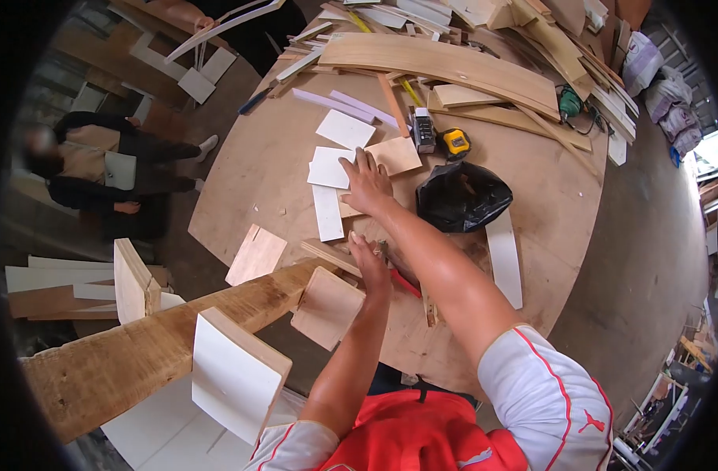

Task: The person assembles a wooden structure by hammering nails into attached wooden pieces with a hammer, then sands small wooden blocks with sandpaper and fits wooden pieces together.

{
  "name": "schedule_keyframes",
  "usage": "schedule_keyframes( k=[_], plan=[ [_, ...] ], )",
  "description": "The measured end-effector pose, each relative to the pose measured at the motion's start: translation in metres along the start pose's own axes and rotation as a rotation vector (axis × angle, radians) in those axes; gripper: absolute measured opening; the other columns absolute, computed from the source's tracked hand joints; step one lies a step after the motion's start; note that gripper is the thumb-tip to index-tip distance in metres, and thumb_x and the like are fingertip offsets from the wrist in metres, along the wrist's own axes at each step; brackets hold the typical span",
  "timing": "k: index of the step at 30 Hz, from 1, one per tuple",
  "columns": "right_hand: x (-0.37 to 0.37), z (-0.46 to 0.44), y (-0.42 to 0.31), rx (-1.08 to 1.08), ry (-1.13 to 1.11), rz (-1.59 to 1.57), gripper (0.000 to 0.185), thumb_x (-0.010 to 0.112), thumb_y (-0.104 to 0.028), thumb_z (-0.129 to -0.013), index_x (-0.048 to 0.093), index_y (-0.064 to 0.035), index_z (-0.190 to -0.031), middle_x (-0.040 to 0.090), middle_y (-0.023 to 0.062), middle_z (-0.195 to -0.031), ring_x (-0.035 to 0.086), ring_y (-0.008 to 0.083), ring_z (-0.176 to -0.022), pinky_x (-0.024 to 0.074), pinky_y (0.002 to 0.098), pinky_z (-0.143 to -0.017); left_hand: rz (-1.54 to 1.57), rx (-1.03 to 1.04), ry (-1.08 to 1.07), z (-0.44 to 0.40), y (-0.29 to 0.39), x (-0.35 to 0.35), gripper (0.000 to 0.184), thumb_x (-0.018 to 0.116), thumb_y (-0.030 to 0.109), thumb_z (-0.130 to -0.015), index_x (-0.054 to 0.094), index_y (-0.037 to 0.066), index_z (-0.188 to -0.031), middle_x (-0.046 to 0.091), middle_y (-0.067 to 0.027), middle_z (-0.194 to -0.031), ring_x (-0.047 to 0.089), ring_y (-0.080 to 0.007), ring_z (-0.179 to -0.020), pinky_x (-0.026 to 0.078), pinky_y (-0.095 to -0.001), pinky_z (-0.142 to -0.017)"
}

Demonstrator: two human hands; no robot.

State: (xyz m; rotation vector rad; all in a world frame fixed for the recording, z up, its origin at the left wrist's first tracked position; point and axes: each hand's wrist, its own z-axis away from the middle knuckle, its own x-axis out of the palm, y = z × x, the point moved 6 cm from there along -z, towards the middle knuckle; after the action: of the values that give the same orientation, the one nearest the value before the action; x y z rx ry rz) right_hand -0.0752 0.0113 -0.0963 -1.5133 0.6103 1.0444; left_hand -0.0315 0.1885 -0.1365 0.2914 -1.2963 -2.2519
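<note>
The right hand (367, 182), fingers spread, lay on a white board (324, 167), which extended past its fingertips toward the left edge of the table (553, 228). Closer to the near edge was the left hand (370, 265); whether it pinched anything could not be told. Rightward, an open black bag (443, 206) held something brownish, too dim to name. A tape measure (455, 144) sat beyond.

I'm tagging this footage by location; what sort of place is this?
Probably a woodworking shop: wood offcuts are heaped on the worktable, with a yellow tape measure and a green power tool beside them.
</note>
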Motion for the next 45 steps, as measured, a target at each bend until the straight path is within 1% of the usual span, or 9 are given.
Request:
schedule_keyframes(
  k=[14, 18, 19, 23, 30, 31, 34, 35, 45],
  plan=[
    [-0.024, 0.059, 0.030, 0.035, -0.028, 0.039, 0.064, 0.086, -0.033, -0.070, 0.064, -0.0195, -0.128, 0.053, 0.0187, -0.132, 0.054, 0.0403, -0.124, 0.0473, 0.0501, -0.103, 0.015, -0.051, -0.046, -0.009, -0.006, 0.016, 0.074, 0.040, 0.054, -0.108, 0.018, 0.009, -0.163, 0.040, -0.0170, -0.153, 0.051, -0.0313, -0.125, 0.042, -0.0466, -0.106],
    [-0.059, 0.103, 0.049, 0.035, 0.077, -0.139, 0.073, 0.087, -0.033, -0.064, 0.061, -0.0148, -0.131, 0.055, 0.0174, -0.129, 0.055, 0.0389, -0.123, 0.0494, 0.0472, -0.102, 0.220, -0.144, -0.082, 0.001, -0.003, 0.024, 0.071, 0.053, 0.052, -0.104, 0.028, 0.011, -0.157, 0.052, -0.0102, -0.138, 0.058, -0.0225, -0.108, 0.048, -0.0362, -0.088],
    [-0.074, 0.117, 0.048, 0.004, 0.045, -0.156, 0.079, 0.087, -0.030, -0.060, 0.060, -0.0127, -0.132, 0.056, 0.0168, -0.128, 0.054, 0.0378, -0.123, 0.0491, 0.0454, -0.103, 0.329, -0.165, -0.071, 0.003, -0.002, 0.025, 0.061, 0.059, 0.050, -0.102, 0.041, 0.013, -0.148, 0.057, -0.0072, -0.132, 0.061, -0.0203, -0.101, 0.050, -0.0340, -0.081],
    [-0.129, 0.171, 0.048, -0.137, -0.018, -0.263, 0.085, 0.087, -0.027, -0.057, 0.057, -0.0104, -0.135, 0.055, 0.0146, -0.131, 0.052, 0.0369, -0.126, 0.0459, 0.0440, -0.109, 0.456, -0.260, -0.219, 0.022, -0.004, 0.032, 0.043, 0.064, 0.040, -0.102, 0.054, 0.015, -0.135, 0.066, -0.0044, -0.120, 0.067, -0.0205, -0.099, 0.054, -0.0365, -0.079],
    [-0.177, 0.242, 0.059, -0.156, 0.250, -0.506, 0.082, 0.088, -0.026, -0.072, 0.054, -0.0083, -0.144, 0.052, 0.0165, -0.146, 0.053, 0.0338, -0.133, 0.0470, 0.0414, -0.109, 0.626, -0.158, -0.432, 0.084, 0.001, 0.048, 0.039, 0.065, 0.025, -0.103, 0.050, 0.014, -0.137, 0.066, -0.0064, -0.124, 0.069, -0.0221, -0.108, 0.061, -0.0409, -0.086],
    [-0.185, 0.254, 0.056, -0.095, 0.394, -0.613, 0.055, 0.084, -0.020, -0.082, 0.064, -0.0038, -0.131, 0.065, 0.0178, -0.128, 0.066, 0.0293, -0.114, 0.0538, 0.0374, -0.096, 0.643, -0.139, -0.423, 0.099, 0.012, 0.054, 0.039, 0.067, 0.023, -0.101, 0.050, 0.013, -0.136, 0.065, -0.0069, -0.125, 0.069, -0.0234, -0.109, 0.061, -0.0427, -0.088],
    [-0.170, 0.282, 0.074, 0.217, 0.429, -0.787, 0.027, 0.078, -0.010, -0.087, 0.071, 0.0006, -0.111, 0.073, 0.0157, -0.104, 0.072, 0.0239, -0.090, 0.0566, 0.0337, -0.080, 0.572, -0.091, -0.384, 0.135, 0.023, 0.064, 0.040, 0.068, 0.021, -0.100, 0.050, 0.014, -0.136, 0.065, -0.0070, -0.125, 0.069, -0.0249, -0.111, 0.061, -0.0447, -0.088],
    [-0.175, 0.293, 0.073, 0.176, 0.617, -0.782, 0.011, 0.074, -0.006, -0.091, 0.073, 0.0025, -0.097, 0.074, 0.0130, -0.087, 0.070, 0.0192, -0.076, 0.0551, 0.0319, -0.070, 0.569, -0.084, -0.395, 0.147, 0.024, 0.067, 0.040, 0.067, 0.020, -0.101, 0.050, 0.014, -0.136, 0.064, -0.0068, -0.127, 0.067, -0.0252, -0.113, 0.060, -0.0459, -0.091],
    [-0.219, 0.375, 0.065, 0.245, 0.690, -0.832, 0.014, 0.073, -0.007, -0.092, 0.071, 0.0029, -0.103, 0.073, 0.0067, -0.088, 0.065, 0.0108, -0.078, 0.0535, 0.0281, -0.072, 0.563, 0.008, -0.526, 0.228, 0.011, 0.068, 0.039, 0.066, 0.019, -0.101, 0.049, 0.014, -0.135, 0.063, -0.0083, -0.128, 0.068, -0.0270, -0.112, 0.060, -0.0488, -0.091]
  ],
)
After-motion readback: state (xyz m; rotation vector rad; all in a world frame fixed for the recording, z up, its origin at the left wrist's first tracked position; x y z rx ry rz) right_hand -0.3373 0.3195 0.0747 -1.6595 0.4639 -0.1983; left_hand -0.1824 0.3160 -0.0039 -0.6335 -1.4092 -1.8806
